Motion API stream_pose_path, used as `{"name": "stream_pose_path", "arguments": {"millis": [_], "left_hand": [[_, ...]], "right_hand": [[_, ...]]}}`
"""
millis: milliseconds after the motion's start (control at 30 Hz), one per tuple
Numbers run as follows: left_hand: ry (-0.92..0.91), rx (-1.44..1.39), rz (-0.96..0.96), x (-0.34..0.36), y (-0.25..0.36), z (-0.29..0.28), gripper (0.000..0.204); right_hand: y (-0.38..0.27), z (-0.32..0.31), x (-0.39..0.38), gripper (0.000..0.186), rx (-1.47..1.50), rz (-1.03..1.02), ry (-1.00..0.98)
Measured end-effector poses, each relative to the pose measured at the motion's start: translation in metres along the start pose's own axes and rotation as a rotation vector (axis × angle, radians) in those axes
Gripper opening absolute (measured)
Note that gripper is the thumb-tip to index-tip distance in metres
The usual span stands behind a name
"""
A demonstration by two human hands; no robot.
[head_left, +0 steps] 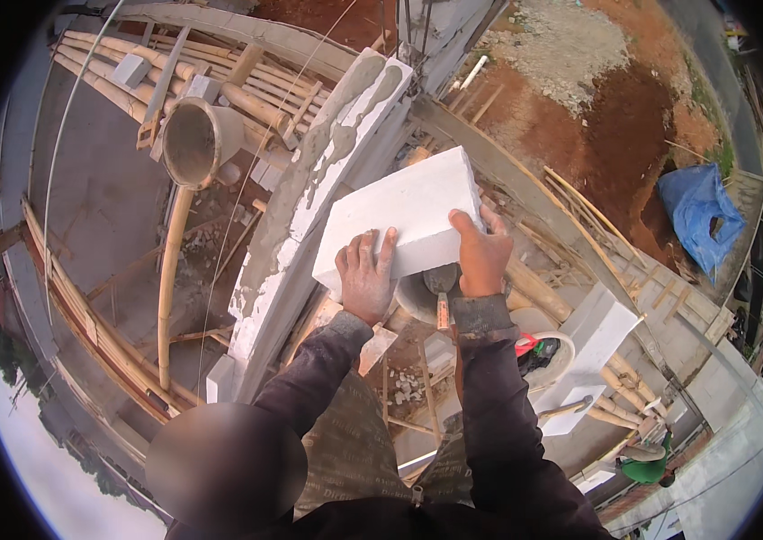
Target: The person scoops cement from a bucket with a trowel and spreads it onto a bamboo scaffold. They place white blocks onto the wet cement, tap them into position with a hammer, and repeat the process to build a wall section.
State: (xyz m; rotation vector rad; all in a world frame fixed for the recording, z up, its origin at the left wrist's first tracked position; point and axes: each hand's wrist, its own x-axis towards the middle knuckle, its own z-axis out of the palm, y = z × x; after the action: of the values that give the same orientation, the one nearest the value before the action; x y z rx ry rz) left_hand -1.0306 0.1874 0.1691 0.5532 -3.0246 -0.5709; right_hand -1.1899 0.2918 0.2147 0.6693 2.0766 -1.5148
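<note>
A white lightweight building block (404, 211) is held up in front of me, tilted, between both hands. My left hand (366, 277) grips its near left part, with the fingers spread over the face. At the right end, my right hand (482, 256) is closed on it, thumb on the near face and fingers round the edge. Just beyond the block runs a white block wall (260, 292), its top spread with uneven grey mortar (305, 184). Below the block, partly hidden, is a bucket (413, 301) with an orange-handled trowel (443, 310).
Bamboo poles (170, 288) surround the scaffold. A mortar-stained bucket (192, 139) and a handsaw (161, 90) lie left. To the right are a pale bucket (554, 364), white blocks (593, 328), a blue tarp (705, 216) and a person in green (645, 470). A thin string (251, 171) crosses near the wall.
</note>
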Motion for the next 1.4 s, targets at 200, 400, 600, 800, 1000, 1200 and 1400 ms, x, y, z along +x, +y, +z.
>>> {"name": "stream_pose_path", "arguments": {"millis": [200, 400, 600, 800, 1000, 1200, 1400], "left_hand": [[0.012, -0.308, -0.176, 0.064, -0.064, 0.006, 0.092], [0.029, -0.175, -0.257, 0.146, -0.109, 0.022, 0.088], [0.128, -0.038, -0.171, 0.221, -0.138, 0.059, 0.091], [0.118, -0.148, -0.207, 0.271, -0.141, 0.085, 0.093], [0.122, -0.067, -0.249, 0.280, -0.145, 0.105, 0.089], [0.093, -0.048, -0.188, 0.287, -0.152, 0.106, 0.091], [0.085, -0.027, -0.162, 0.296, -0.154, 0.103, 0.087]], "right_hand": [[0.016, 0.033, 0.008, 0.064, 0.132, -0.030, -0.198], [0.132, -0.034, -0.078, 0.048, -0.188, 0.172, -0.368], [0.197, -0.048, -0.095, 0.036, -0.237, 0.108, -0.411], [0.189, -0.046, -0.084, 0.032, -0.277, 0.120, -0.423], [0.190, -0.055, -0.081, 0.028, -0.243, 0.116, -0.399], [0.186, -0.058, -0.078, 0.030, -0.294, 0.118, -0.433], [0.183, -0.058, -0.076, 0.029, -0.304, 0.101, -0.455]]}}
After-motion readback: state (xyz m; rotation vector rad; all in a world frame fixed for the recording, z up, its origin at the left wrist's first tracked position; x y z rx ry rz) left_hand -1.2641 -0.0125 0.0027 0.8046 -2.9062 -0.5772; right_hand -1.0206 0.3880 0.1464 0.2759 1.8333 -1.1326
